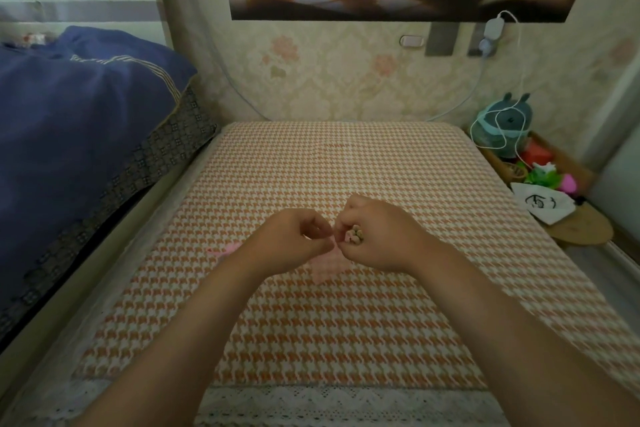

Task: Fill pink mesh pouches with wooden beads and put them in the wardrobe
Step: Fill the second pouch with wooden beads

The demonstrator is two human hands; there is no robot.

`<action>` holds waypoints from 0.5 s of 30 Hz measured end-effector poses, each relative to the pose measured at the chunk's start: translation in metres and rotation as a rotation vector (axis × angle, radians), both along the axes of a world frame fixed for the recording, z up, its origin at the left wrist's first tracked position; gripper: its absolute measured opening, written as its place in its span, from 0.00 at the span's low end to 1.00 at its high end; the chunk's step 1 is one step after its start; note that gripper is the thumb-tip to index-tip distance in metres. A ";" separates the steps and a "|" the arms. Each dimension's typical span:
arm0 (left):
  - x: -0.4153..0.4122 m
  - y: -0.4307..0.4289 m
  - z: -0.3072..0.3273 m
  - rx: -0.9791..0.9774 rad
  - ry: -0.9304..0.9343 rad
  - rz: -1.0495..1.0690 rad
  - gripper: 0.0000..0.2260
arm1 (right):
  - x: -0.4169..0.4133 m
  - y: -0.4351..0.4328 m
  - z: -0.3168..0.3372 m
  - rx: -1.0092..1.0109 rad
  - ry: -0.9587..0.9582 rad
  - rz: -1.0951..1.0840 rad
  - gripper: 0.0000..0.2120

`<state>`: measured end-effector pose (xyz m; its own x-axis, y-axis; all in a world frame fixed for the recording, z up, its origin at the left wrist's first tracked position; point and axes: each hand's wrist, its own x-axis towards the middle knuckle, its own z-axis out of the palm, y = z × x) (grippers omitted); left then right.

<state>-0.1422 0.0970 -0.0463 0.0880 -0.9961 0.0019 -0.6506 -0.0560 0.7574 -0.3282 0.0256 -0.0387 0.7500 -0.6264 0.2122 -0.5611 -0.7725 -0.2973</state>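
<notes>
Step in hand: loading beads into a pouch.

- The pink mesh pouch (323, 269) sits at the middle of the houndstooth cloth (346, 166). Its lower part shows beneath the hands and its mouth is hidden between them.
- Judgement: hold the mouth wide and taut, and tip the beads in a few at a time from close over the opening, so none roll off across the cloth.
- Left hand (294, 243): fingers curled, thumb and forefinger meeting in a pinch at what looks like the pouch rim (contact too small to confirm).
- Right hand (377, 236): curled round a small cluster of wooden beads (355, 235), which show at its thumb side, just beside the left pinch.
- Both forearms come in from the cloth's near edge and converge over its centre.
- A second pouch (224, 248) lies flat on the cloth, left of centre.
</notes>
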 end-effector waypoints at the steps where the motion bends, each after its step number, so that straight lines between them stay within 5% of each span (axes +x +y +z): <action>1: 0.002 -0.001 0.001 0.013 0.012 -0.005 0.04 | 0.000 -0.001 0.001 0.002 0.009 0.009 0.02; 5: 0.005 -0.002 0.008 0.046 0.054 -0.003 0.05 | 0.002 -0.003 0.003 -0.006 0.089 0.045 0.02; 15: 0.009 -0.001 0.007 -0.061 -0.218 0.019 0.09 | 0.007 0.004 0.005 -0.024 0.111 0.058 0.02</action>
<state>-0.1336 0.0957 -0.0388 0.0973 -0.9918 0.0832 -0.7982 -0.0278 0.6017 -0.3207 0.0297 -0.0333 0.8047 -0.5770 0.1397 -0.5436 -0.8108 -0.2171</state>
